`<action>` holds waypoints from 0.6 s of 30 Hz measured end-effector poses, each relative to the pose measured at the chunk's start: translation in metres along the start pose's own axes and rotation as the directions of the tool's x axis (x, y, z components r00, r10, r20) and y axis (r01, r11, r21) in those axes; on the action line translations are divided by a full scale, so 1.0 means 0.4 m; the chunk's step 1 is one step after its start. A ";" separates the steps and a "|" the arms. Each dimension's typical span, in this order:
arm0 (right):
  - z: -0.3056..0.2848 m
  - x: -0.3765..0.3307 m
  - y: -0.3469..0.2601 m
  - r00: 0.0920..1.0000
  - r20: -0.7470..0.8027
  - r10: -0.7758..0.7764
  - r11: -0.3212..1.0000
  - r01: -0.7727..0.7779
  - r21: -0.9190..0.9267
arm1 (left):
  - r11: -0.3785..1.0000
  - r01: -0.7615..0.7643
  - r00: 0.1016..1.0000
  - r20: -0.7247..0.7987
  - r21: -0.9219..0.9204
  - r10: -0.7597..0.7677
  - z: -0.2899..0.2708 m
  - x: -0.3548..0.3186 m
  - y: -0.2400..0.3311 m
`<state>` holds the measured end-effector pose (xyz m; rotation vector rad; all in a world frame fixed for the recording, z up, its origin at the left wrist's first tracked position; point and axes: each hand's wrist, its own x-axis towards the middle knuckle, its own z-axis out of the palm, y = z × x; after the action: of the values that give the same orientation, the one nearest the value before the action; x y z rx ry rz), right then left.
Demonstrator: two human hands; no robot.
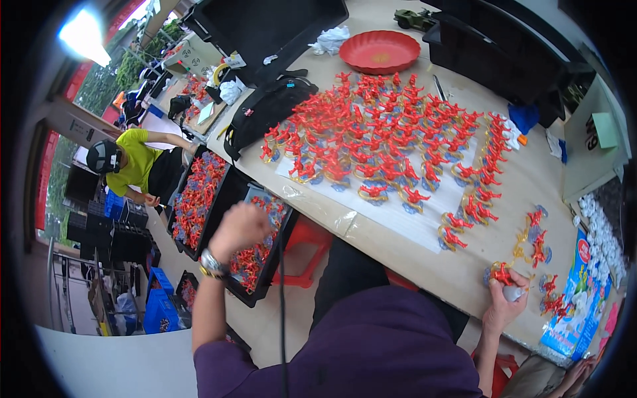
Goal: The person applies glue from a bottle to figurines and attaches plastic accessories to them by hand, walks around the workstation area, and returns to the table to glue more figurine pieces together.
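My left hand [244,227], with a watch at the wrist, is closed above a black bin [282,255] of red figurines with clear bluish parts. Its curled fingers hide whatever may be in them. Over the table's right front edge, my right hand [503,306] is closed round a small white bottle [513,292], and a red figurine [499,272] shows at its fingertips. Many similar red figurines [371,142] on yellow and bluish clear bases stand across the table, partly on a white sheet [405,222]. Several more figurines [539,249] lie to the right of my right hand.
A red round tray [379,52] and a black bag [265,109] lie at the back. Another black bin [199,205] of figurines stands to the left, near a person in a yellow shirt [141,159]. A blue package [577,305] lies at right; a red stool [306,249] stands below.
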<state>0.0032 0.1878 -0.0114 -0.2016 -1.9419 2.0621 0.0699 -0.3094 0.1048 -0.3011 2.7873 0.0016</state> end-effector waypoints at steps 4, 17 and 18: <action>-0.009 0.004 0.014 0.998 -0.003 0.065 0.997 -0.065 -0.041 | 0.999 0.046 0.942 -0.332 -0.025 -0.051 -0.160 0.158 -0.113; -0.005 -0.021 -0.005 0.998 -0.041 -0.047 0.909 0.026 -0.416 | 0.971 0.209 0.902 -0.406 0.118 -0.144 -0.192 0.661 -0.287; -0.011 -0.025 -0.001 1.000 -0.005 -0.031 0.898 0.025 -0.439 | 0.961 0.234 0.898 -0.413 0.149 -0.154 -0.220 0.642 -0.280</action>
<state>0.0142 0.1888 -0.0125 -0.2790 -2.3631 1.5690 -0.1724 -0.4754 0.1071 -0.5886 3.1087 -0.4271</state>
